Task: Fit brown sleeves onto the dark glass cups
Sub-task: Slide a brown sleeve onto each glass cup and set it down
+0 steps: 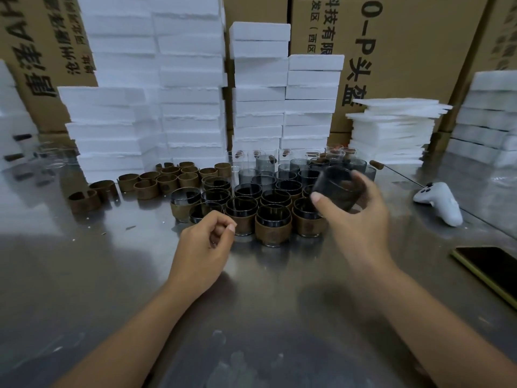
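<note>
My right hand [355, 219] grips a bare dark glass cup [337, 189], tilted and lifted above the cluster of cups. Several dark cups wearing brown sleeves [273, 224] stand in rows at the middle of the metal table. Behind them stand bare dark cups [285, 170] and a few clear ones. Loose brown sleeves [167, 182] lie in a group to the left of the cups. My left hand [207, 249] hovers just in front of the sleeved cups, fingers curled, holding nothing that I can see.
White foam blocks [190, 107] are stacked high behind the cups, with cardboard boxes [397, 51] behind them. A white controller [439, 203] lies at the right, and a phone [489, 271] near the right edge. The steel table [84, 275] stretches in front.
</note>
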`<action>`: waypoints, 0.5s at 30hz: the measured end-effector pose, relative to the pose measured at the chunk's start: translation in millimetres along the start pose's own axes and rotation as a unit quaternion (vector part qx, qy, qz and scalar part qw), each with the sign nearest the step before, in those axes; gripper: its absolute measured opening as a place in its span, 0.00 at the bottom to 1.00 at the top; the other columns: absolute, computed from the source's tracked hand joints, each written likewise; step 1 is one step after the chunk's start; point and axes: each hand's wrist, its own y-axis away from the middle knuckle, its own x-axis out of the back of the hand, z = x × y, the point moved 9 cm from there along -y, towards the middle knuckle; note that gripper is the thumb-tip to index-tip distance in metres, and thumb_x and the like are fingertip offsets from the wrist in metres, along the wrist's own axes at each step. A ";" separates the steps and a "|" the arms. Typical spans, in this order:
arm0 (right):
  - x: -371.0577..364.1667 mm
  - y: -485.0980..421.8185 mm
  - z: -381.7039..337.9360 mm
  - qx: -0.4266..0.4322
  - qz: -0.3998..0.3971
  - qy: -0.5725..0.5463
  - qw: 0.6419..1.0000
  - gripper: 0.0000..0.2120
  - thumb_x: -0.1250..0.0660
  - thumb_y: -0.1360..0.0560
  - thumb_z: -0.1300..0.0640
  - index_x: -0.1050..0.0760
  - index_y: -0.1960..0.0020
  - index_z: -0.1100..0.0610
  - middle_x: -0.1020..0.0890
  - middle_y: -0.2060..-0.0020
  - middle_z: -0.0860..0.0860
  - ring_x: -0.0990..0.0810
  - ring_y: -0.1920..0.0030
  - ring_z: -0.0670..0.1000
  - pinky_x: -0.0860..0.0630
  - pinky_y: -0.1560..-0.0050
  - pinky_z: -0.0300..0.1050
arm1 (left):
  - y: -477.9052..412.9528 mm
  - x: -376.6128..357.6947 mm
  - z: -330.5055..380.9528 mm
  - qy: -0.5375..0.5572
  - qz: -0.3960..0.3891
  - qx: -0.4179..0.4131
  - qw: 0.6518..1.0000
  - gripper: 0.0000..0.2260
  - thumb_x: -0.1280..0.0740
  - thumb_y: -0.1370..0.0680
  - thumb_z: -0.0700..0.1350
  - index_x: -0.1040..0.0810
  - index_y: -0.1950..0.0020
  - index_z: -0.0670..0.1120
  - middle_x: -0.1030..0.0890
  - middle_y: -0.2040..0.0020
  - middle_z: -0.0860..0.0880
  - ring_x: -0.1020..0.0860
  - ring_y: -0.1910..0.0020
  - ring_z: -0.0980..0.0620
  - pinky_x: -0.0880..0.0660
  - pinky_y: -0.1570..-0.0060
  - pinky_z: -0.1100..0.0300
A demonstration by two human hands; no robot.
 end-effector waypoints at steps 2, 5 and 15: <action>-25.7 20.9 -15.8 0.006 -0.053 -0.035 0.998 0.24 0.21 0.37 0.52 0.26 0.44 0.41 0.20 0.50 0.44 0.21 0.53 0.37 0.25 0.57 0.28 | 1.7 2.8 1.8 -0.006 0.002 -0.002 1.000 0.08 0.34 0.22 0.38 0.24 0.57 0.50 0.24 0.69 0.54 0.26 0.67 0.55 0.27 0.67 0.60; -68.7 49.9 -19.2 -0.030 -0.141 -0.096 0.985 0.21 0.22 0.36 0.53 0.25 0.47 0.41 0.18 0.52 0.45 0.19 0.53 0.40 0.21 0.55 0.36 | 3.3 6.3 6.5 -0.016 0.006 -0.013 1.000 0.08 0.34 0.22 0.37 0.24 0.57 0.49 0.23 0.69 0.54 0.25 0.67 0.56 0.31 0.69 0.70; -99.4 70.3 15.8 -0.079 -0.174 -0.114 0.975 0.17 0.24 0.31 0.58 0.27 0.46 0.49 0.18 0.62 0.40 0.20 0.60 0.35 0.26 0.62 0.29 | 1.6 14.8 5.3 -0.016 0.041 -0.013 0.999 0.11 0.34 0.22 0.38 0.25 0.57 0.55 0.21 0.63 0.54 0.23 0.63 0.57 0.29 0.65 0.71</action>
